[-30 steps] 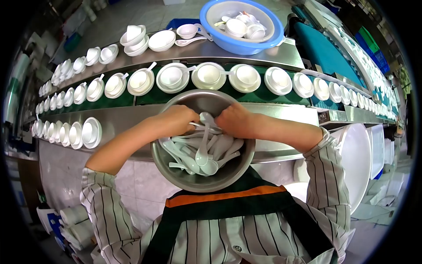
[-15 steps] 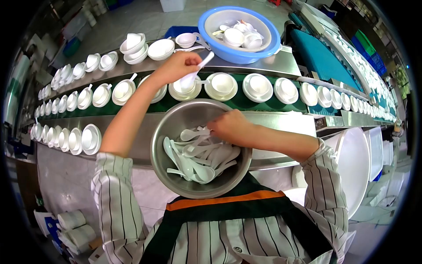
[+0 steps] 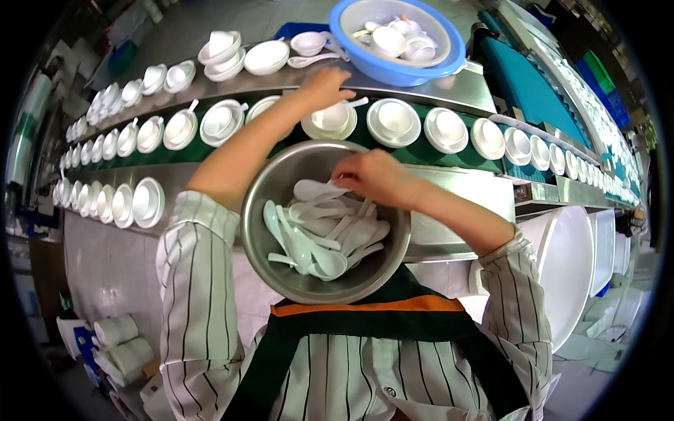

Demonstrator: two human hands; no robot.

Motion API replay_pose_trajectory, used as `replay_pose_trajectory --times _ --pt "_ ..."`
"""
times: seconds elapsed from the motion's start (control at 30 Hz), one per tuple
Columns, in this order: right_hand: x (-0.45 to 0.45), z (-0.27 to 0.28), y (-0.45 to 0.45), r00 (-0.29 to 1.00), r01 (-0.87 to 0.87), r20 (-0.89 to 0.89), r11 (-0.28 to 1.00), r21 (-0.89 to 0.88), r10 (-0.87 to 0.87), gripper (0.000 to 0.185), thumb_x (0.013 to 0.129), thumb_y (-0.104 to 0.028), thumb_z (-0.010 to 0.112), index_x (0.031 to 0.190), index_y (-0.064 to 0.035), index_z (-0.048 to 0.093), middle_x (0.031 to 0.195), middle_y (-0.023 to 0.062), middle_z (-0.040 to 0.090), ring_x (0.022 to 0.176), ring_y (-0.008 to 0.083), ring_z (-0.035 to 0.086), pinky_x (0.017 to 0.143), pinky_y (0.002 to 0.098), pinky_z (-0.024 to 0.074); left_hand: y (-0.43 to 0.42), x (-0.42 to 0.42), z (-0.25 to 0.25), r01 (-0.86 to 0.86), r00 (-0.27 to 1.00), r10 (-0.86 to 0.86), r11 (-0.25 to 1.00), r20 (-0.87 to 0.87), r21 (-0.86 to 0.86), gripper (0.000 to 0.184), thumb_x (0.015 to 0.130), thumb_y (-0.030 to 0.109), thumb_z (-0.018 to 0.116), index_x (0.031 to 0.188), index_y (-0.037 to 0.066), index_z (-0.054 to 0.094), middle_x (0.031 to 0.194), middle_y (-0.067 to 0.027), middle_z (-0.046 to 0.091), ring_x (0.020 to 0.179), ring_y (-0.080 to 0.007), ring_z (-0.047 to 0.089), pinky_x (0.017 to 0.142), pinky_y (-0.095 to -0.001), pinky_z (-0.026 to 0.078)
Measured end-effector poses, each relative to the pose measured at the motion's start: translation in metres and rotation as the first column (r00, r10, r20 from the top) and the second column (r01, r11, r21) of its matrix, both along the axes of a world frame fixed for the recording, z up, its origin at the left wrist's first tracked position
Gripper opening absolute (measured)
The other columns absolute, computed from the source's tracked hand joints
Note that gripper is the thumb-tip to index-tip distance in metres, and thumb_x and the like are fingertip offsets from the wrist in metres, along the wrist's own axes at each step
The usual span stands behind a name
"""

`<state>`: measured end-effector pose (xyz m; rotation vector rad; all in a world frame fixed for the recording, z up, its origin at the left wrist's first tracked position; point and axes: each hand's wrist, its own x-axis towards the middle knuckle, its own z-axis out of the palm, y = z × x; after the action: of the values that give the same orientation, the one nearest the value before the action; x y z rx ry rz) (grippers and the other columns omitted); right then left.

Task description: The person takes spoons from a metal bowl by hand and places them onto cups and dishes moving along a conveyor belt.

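Observation:
A steel bowl [image 3: 256, 245] holds many white spoons [image 3: 298, 245] close to my apron. My left hand [image 3: 325, 89] is above the green conveyor, fingers apart and holding nothing, over a cup on a saucer [image 3: 330, 123] with a spoon handle sticking out to the right. At the bowl's upper right, my right hand [image 3: 373, 177] pinches a white spoon [image 3: 316, 189] whose scoop points left. Cups on saucers, such as this one [image 3: 394, 122], stand in a row along the green conveyor [image 3: 189, 152]; some have spoons in them.
Behind the conveyor a steel ledge [image 3: 449, 85] bears a blue basin [image 3: 400, 76] with cups and spoons, plus bowls [image 3: 267, 57]. Stacked dishes [image 3: 148, 202] line the near left ledge. A teal belt [image 3: 526, 88] runs at the right, above a large white tub [image 3: 565, 274].
My left hand carried a spoon from the bowl to the conveyor and has let it go. My right hand stays at the bowl with a spoon. The row of cups has shifted left.

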<state>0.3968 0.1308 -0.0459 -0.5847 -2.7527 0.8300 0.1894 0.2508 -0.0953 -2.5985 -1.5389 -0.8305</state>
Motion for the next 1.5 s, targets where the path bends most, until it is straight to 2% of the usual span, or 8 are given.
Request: replay_pose_trajectory --times 0.13,0.33,0.73,0.9,1.1,1.2,1.3,1.5 --pt "0.011 0.026 0.011 0.999 0.048 0.031 0.983 -0.18 -0.043 0.017 0.081 -0.008 0.063 0.096 -0.001 0.065 0.082 0.0114 0.065 0.073 0.0245 0.064 0.07 0.0334 0.0496 -0.087 -0.005 0.079 0.117 0.963 -0.025 0.936 0.269 -0.333 0.024 0.082 0.023 0.062 0.087 0.0 0.064 0.073 -0.0142 0.063 0.064 -0.026 0.059 0.061 -0.0366 0.046" --pt "0.012 0.043 0.022 0.996 0.093 0.003 0.994 0.05 -0.093 0.013 0.082 -0.007 0.061 0.092 0.0002 0.064 0.083 0.013 0.064 0.07 0.0213 0.064 0.065 0.0318 0.0508 -0.186 -0.001 0.058 -0.074 0.951 -0.183 0.645 -0.247 -0.76 0.024 0.076 0.027 0.065 0.076 0.003 0.067 0.071 -0.0154 0.064 0.071 -0.0328 0.062 0.068 -0.0429 0.048" --pt "0.044 0.042 0.141 0.598 0.576 -0.519 0.778 -0.252 -0.611 0.019 0.09 -0.012 0.057 0.093 0.0055 0.063 0.076 0.0125 0.068 0.063 0.0141 0.066 0.058 0.0247 0.0523 -0.187 -0.027 0.101 -0.001 0.902 0.223 0.857 0.37 -0.515 0.012 0.077 0.007 0.066 0.086 -0.001 0.066 0.069 -0.006 0.063 0.06 -0.0104 0.057 0.058 -0.0255 0.045" --pt "0.027 0.025 0.198 0.34 0.788 -0.617 0.573 -0.226 -0.71 0.022 0.09 -0.014 0.057 0.101 0.0048 0.062 0.077 0.0159 0.068 0.061 0.0183 0.067 0.056 0.0262 0.0513 -0.086 -0.051 0.113 -0.234 0.966 0.237 0.971 0.105 -0.041 0.016 0.071 0.01 0.063 0.082 0.0 0.068 0.077 -0.0189 0.065 0.073 -0.0326 0.064 0.067 -0.0404 0.049" --pt "-0.009 0.049 0.051 0.978 0.138 -0.178 0.977 0.16 -0.109 0.018 0.083 -0.015 0.06 0.093 -0.0001 0.063 0.081 0.0131 0.067 0.07 0.022 0.067 0.057 0.0347 0.0535 -0.021 -0.028 0.062 -0.231 0.868 0.178 0.971 -0.464 -0.059 0.01 0.07 -0.001 0.056 0.073 -0.002 0.066 0.077 -0.0234 0.064 0.076 -0.0369 0.065 0.063 -0.0427 0.052" --pt "-0.029 0.02 -0.007 0.808 -0.29 0.588 0.885 0.364 0.023 0.016 0.073 -0.01 0.059 0.088 -0.0079 0.066 0.074 0.0121 0.067 0.068 0.0265 0.067 0.059 0.0364 0.0525 -0.011 -0.01 0.034 -0.156 0.883 0.086 0.981 -0.462 -0.115 0.008 0.072 0.001 0.057 0.071 -0.002 0.064 0.075 -0.0221 0.064 0.077 -0.0373 0.065 0.066 -0.0437 0.052" --pt "-0.031 -0.016 -0.014 0.734 -0.362 0.677 0.87 0.334 0.046 0.017 0.073 -0.012 0.061 0.088 -0.0131 0.068 0.074 0.0123 0.067 0.07 0.0265 0.067 0.062 0.0372 0.0524 -0.013 -0.009 0.012 -0.134 0.952 0.126 0.991 -0.279 -0.011 0.011 0.076 0.007 0.06 0.068 0.0 0.062 0.072 -0.0192 0.063 0.073 -0.0357 0.064 0.065 -0.0434 0.05" --pt "-0.005 0.042 0.012 0.994 0.06 -0.099 0.976 0.209 -0.04 0.014 0.078 -0.014 0.064 0.09 -0.0078 0.066 0.077 0.0116 0.067 0.071 0.0299 0.065 0.065 0.0357 0.0523 -0.142 -0.049 0.103 -0.162 0.984 0.123 0.913 -0.126 -0.375 0.017 0.072 0.017 0.069 0.07 0.001 0.062 0.068 -0.014 0.062 0.064 -0.0292 0.06 0.059 -0.041 0.046"
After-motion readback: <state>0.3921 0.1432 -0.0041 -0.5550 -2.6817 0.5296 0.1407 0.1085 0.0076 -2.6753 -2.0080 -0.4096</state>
